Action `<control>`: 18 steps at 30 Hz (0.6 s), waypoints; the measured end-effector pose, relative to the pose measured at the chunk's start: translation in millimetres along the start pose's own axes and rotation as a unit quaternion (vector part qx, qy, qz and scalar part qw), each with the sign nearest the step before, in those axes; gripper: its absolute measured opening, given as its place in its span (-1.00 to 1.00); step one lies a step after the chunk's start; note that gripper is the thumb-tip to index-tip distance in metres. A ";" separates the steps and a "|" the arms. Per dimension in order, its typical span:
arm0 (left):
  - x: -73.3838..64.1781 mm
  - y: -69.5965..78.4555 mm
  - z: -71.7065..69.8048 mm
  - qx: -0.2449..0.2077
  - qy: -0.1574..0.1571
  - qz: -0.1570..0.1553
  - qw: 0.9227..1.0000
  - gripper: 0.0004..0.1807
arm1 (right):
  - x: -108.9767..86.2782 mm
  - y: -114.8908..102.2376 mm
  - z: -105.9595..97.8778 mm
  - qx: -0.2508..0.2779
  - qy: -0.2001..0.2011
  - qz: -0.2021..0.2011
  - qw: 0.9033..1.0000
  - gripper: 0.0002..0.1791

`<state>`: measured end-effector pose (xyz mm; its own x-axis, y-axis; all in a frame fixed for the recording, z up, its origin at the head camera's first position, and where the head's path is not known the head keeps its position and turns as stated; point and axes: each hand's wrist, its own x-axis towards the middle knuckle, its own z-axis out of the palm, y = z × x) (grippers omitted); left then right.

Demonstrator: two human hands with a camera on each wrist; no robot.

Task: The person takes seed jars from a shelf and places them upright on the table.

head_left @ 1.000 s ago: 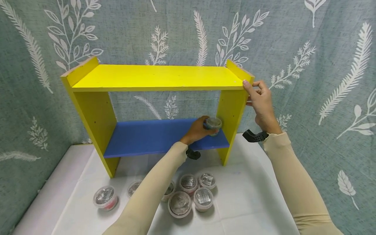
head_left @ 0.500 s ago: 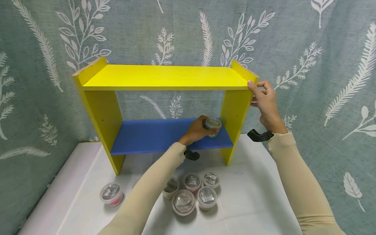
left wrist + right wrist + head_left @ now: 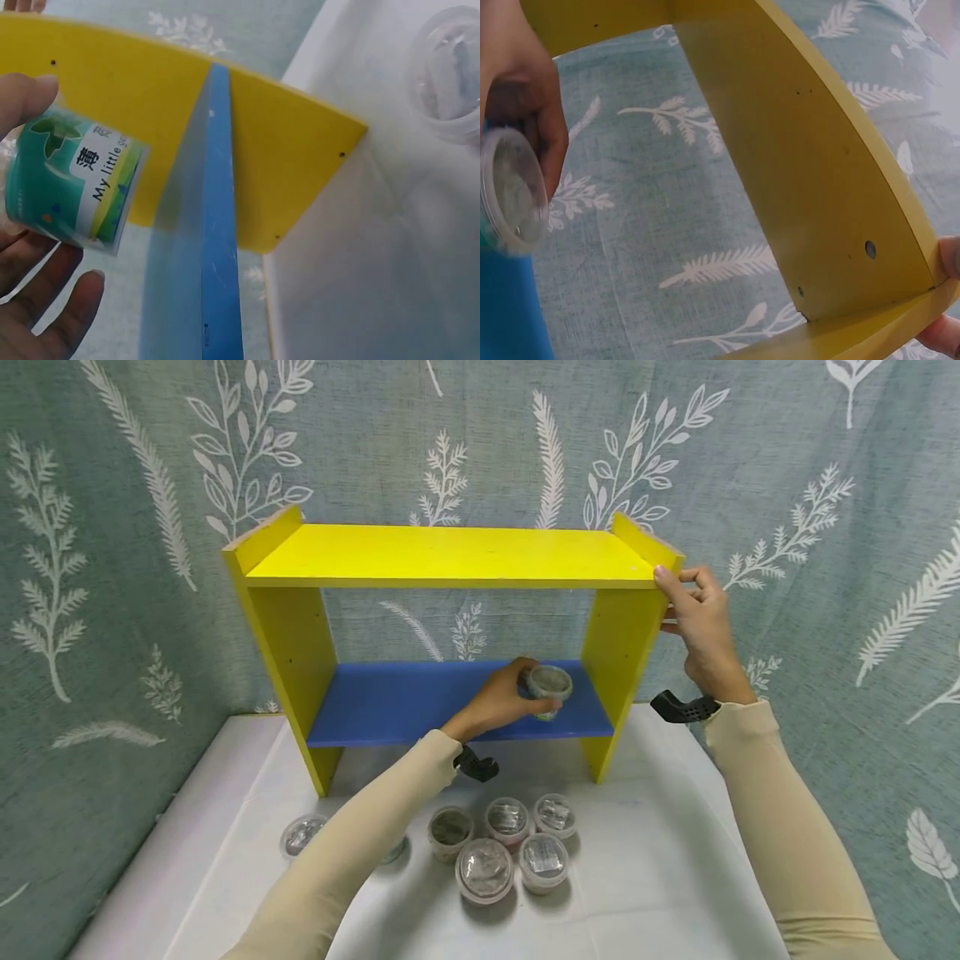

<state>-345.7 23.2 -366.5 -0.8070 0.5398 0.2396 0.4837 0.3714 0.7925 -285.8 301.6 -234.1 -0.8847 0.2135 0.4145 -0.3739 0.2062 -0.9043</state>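
My left hand [image 3: 498, 700] grips a small round plastic tub [image 3: 550, 683] with a clear lid over the right part of the blue shelf [image 3: 397, 702]. In the left wrist view the tub [image 3: 75, 176] shows a green label with a leaf and the words "My little", tilted, apart from the blue board's front edge [image 3: 219, 225]. Thumb and fingers stand on opposite sides of it. At the upper right corner of the yellow shelf unit [image 3: 450, 556], my right hand [image 3: 705, 618] holds the side panel, thumb on the front edge, the other fingers partly hidden behind.
Several lidded tubs [image 3: 485, 870] stand grouped on the white table [image 3: 637, 860] before the unit. Another tub [image 3: 302, 835] sits to the left, partly behind my left sleeve [image 3: 360, 827]. A leaf-patterned curtain [image 3: 510, 443] hangs close behind the unit.
The tub in my left hand has moved left and slightly forward, away from the right side panel. My right hand keeps its hold on the corner. The head view has turned left.
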 end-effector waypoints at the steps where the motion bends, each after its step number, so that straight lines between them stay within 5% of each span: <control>1: -2.3 1.4 -0.2 -0.001 -0.001 0.004 1.000 -0.10 | -0.1 0.0 -0.7 -0.003 0.000 -0.001 1.000 -0.58; 18: -39.1 10.3 -8.7 -0.004 0.000 0.059 0.998 -0.27 | 0.2 2.3 -0.5 -0.011 0.006 -0.012 1.000 -0.62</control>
<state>-312.1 -0.7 -362.9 -0.7450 0.5787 0.3319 0.5723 0.2988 0.7636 -286.7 302.5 -236.0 -0.8716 0.2196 0.4382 -0.3894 0.2329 -0.8911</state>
